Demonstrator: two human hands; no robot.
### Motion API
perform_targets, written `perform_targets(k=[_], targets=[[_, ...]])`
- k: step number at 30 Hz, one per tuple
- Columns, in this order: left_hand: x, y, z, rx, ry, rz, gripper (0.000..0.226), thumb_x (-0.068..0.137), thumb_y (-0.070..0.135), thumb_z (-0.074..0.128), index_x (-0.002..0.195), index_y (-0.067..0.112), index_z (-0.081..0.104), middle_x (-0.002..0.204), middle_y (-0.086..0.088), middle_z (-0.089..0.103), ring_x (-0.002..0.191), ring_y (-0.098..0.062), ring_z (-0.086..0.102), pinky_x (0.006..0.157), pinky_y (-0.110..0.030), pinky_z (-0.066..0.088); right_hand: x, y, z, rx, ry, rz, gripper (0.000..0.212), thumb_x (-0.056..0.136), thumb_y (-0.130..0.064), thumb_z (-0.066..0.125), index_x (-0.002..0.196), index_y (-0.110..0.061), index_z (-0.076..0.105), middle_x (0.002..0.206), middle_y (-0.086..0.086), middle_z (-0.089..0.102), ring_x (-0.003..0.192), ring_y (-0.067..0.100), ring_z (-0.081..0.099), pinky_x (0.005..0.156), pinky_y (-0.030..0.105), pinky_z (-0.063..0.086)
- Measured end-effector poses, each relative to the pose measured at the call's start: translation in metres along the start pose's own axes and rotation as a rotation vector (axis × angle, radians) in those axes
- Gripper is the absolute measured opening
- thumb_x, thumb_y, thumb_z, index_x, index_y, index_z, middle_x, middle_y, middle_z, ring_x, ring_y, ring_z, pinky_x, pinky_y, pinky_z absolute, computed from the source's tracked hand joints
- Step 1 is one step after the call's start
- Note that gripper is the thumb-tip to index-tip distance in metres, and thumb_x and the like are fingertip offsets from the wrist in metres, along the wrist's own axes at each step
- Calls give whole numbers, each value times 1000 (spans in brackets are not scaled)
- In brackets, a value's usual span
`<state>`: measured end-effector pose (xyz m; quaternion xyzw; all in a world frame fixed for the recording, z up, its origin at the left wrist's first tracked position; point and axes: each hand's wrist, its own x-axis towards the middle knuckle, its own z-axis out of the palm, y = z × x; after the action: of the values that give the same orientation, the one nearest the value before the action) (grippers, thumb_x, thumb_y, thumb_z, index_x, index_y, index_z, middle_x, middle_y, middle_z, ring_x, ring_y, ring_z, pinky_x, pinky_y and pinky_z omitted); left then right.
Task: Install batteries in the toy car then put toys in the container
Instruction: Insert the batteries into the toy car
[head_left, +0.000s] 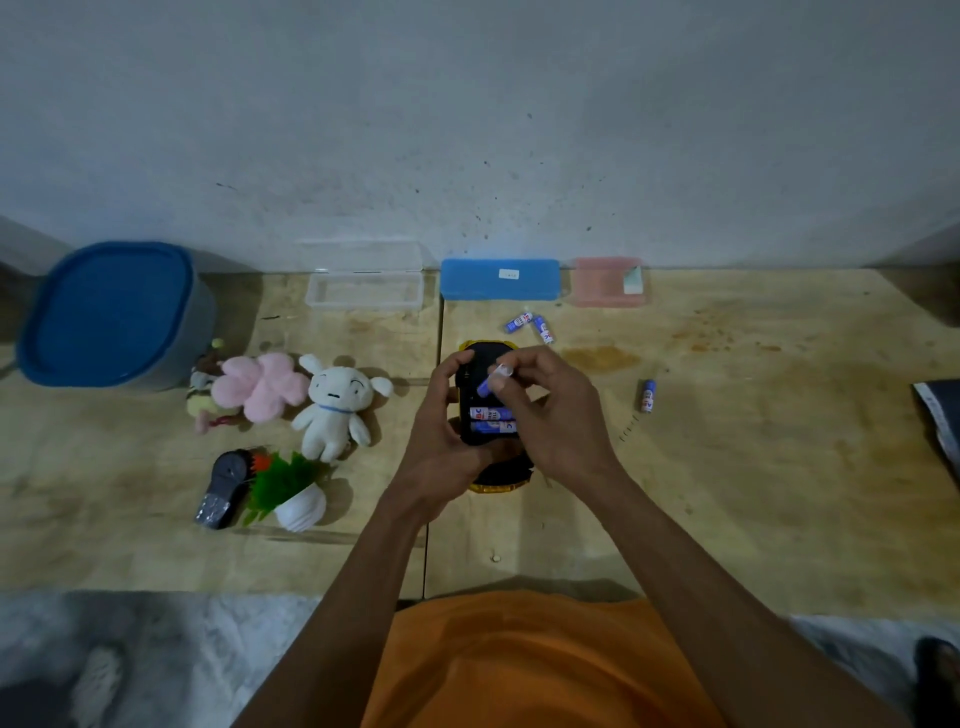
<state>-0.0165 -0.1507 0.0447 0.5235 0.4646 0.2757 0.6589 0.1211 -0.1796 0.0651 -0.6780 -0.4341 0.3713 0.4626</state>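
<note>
The yellow and black toy car (485, 358) lies upside down on the wooden table, its battery bay facing up. Two blue batteries (491, 420) lie in the bay. My left hand (441, 431) grips the car's left side. My right hand (550, 410) pinches a third blue battery (491, 380) tilted over the bay. Two loose batteries (530, 325) lie just beyond the car, and another battery (648, 396) lies to the right. A blue lidded container (111, 314) stands at the far left.
Left of the car lie a pink plush (260, 384), a white plush dog (335, 408), a black remote (223, 488) and a small potted fake plant (291, 493). Along the wall stand a clear box (363, 288), a blue case (500, 279) and a pink case (605, 283).
</note>
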Motion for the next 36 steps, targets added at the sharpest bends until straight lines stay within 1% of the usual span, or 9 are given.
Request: perform_targets(k=[3,7,10,12,18,23,30,33,36], targets=[[0,-1,-4,15,22,-11,97,68,-13,84,138,40,43,133,-4,55,100,-14,72,79,-37,62,8,-6,-11,246,48,229,12,96,-14,59,104,-20,65,92,-5,72,90,8,68,76,29,58],[-1,-1,-4,16,36,-12,98,69,-16,80,139,39,41,124,0,58,94,-14,73,78,-40,63,13,-5,-25,211,-86,430,19,97,-11,52,101,-19,69,76,-5,59,62,7,53,56,23,42],[-1,-1,-4,14,26,-6,98,70,-17,80,141,38,40,129,-3,56,97,-17,73,78,-39,62,8,-1,-29,29,-187,358,14,96,-23,62,98,-21,76,78,-16,66,68,-1,60,63,16,45],[0,0,-4,23,13,2,99,70,-15,82,142,38,40,135,-6,53,104,-18,72,81,-40,62,6,-2,-25,-134,-181,246,13,93,-26,66,95,-22,78,89,-11,74,83,1,66,70,17,48],[0,7,3,119,-33,69,101,66,-13,85,147,24,37,135,6,55,112,5,61,85,-19,56,12,-5,2,-492,-168,151,14,79,-45,75,75,-33,70,83,-10,68,82,13,66,71,36,58],[-1,8,1,121,-24,80,99,67,-18,82,146,21,36,129,16,55,108,8,63,82,-16,55,20,-6,5,-502,-218,155,20,76,-38,77,65,-37,61,74,-14,61,80,14,65,74,38,59],[1,9,-7,154,5,87,102,64,-12,85,143,31,38,132,11,55,110,-5,65,90,-34,60,23,-7,7,-429,-219,147,15,74,-37,79,73,-31,65,68,-14,61,70,12,64,71,39,60],[0,8,-7,196,0,83,103,63,-7,88,143,34,39,129,26,56,117,-11,62,96,-40,58,22,-8,9,-439,-233,148,15,74,-33,77,71,-33,62,73,-13,65,75,12,67,73,39,60],[-2,9,-4,189,-13,71,103,63,-14,85,145,27,39,120,35,59,109,-2,65,90,-29,59,22,-10,12,-465,-252,136,12,69,-32,69,65,-36,57,76,-11,68,81,16,66,73,41,60]])
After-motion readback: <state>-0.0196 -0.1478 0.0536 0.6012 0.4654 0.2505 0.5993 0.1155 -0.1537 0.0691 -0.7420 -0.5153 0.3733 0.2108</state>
